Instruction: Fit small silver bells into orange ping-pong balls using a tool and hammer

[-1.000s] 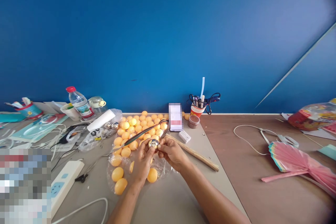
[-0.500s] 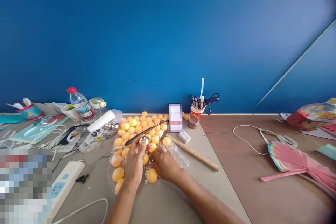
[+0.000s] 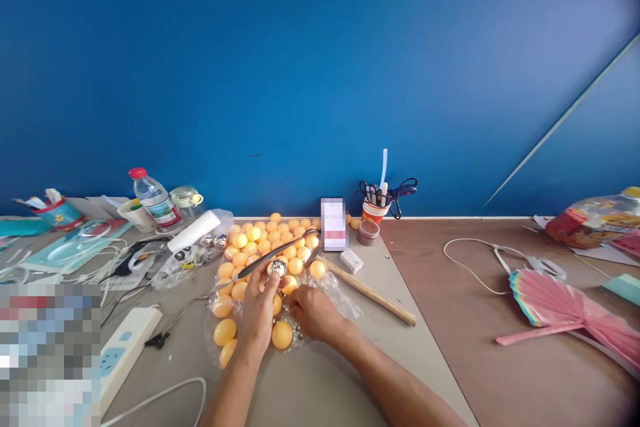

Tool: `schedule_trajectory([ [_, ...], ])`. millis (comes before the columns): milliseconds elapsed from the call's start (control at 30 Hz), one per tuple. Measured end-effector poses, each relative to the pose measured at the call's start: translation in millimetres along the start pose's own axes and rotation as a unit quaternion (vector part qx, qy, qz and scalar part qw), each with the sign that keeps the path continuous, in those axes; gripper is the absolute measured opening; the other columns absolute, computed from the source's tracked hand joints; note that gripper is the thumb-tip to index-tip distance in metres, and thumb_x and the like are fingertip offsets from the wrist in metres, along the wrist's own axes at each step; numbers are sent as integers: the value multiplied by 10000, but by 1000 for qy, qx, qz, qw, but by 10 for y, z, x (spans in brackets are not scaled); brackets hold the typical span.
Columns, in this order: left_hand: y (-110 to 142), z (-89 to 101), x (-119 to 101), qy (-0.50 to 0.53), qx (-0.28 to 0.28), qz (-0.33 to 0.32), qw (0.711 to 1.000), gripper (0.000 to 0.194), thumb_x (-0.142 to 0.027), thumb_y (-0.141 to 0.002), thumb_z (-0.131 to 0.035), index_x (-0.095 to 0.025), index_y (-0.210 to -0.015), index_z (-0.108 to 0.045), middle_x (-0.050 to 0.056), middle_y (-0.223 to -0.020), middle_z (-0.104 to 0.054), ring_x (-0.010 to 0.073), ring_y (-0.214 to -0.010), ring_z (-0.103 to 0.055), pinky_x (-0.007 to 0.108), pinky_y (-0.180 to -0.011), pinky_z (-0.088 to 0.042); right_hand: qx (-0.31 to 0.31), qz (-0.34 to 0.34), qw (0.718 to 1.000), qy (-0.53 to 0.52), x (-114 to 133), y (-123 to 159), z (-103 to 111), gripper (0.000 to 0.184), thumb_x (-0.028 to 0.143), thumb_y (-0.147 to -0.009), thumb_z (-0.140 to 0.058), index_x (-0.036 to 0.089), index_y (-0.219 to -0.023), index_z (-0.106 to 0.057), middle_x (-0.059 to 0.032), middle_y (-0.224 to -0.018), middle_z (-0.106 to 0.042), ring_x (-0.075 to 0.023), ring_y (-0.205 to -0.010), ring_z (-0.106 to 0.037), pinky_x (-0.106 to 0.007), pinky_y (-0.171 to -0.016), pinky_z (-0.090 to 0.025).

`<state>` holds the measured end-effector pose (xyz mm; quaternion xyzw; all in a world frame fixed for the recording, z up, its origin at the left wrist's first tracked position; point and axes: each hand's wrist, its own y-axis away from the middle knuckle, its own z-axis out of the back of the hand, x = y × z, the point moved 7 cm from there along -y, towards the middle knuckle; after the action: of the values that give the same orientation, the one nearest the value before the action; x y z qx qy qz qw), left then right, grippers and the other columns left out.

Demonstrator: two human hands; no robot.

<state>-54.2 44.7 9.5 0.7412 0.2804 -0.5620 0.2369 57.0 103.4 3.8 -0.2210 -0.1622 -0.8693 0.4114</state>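
Observation:
A shiny silver ball [image 3: 277, 269] sits in the fingertips of my left hand [image 3: 259, 310], which is closed around it. Close by on the right, my right hand [image 3: 316, 312] has its fingers curled down among small shiny beads [image 3: 296, 330]; whatever they pinch is hidden. Many orange table tennis balls [image 3: 274, 236] lie in and around a clear plastic bag [image 3: 347, 300] beyond and beside both hands. One orange ball [image 3: 283, 334] rests between my forearms. A long dark, strap-like item [image 3: 273, 255] crosses the balls behind my left hand.
A wooden stick [image 3: 373, 292] lies to the right, near a small white box [image 3: 351, 261] and a phone [image 3: 334, 223] standing upright. At left are a power strip [image 3: 127, 347], cables, a water bottle [image 3: 159, 203] and two more silver balls [image 3: 214, 241]. A pink fan [image 3: 550, 300] lies far right.
My right hand has drawn slightly right and its fingers have curled in more. The orange ball between my forearms has shifted a little left. My left hand still holds the silver ball.

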Motion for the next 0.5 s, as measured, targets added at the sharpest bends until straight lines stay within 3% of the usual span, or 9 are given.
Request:
schedule_trajectory([
  [133, -18, 4, 23, 11, 3, 0, 1000, 537, -546, -760, -804, -234, -1178, -675, 63, -1159, -725, 207, -864, -725, 344, -814, -567, -22, -20, 999, -41, -65, -18, 51, 175, 97, -882, -530, 181, -799, -660, -72, -925, -717, -182, -824, -624, -267, -711, -390],
  [233, -26, 12, 22, 6, -1, -6, 1000, 523, -541, -777, -789, -238, -1186, -669, 67, -1157, -727, 215, -892, -726, 337, -800, -564, -77, -21, 994, -77, -115, -24, 131, 147, 68, -860, -528, 174, -840, -629, -95, -982, -711, -189, -844, -617, -271, -699, -374],
  [300, -22, 6, 14, 8, 2, -9, 1000, 523, -536, -782, -786, -236, -1193, -665, 67, -1142, -729, 218, -896, -727, 336, -793, -564, -110, -28, 987, -114, -159, -22, 194, 139, 70, -859, -524, 182, -829, -602, -78, -914, -702, -182, -799, -601, -270, -672, -355],
  [500, 1, -23, 6, 21, 11, -10, 1000, 461, -504, -790, -793, -234, -1144, -673, 52, -1088, -733, 213, -905, -730, 321, -793, -566, -186, -72, 944, -263, -315, -25, 368, 151, 107, -818, -544, 204, -705, -522, -17, -716, -631, -164, -692, -546, -274, -647, -348],
])
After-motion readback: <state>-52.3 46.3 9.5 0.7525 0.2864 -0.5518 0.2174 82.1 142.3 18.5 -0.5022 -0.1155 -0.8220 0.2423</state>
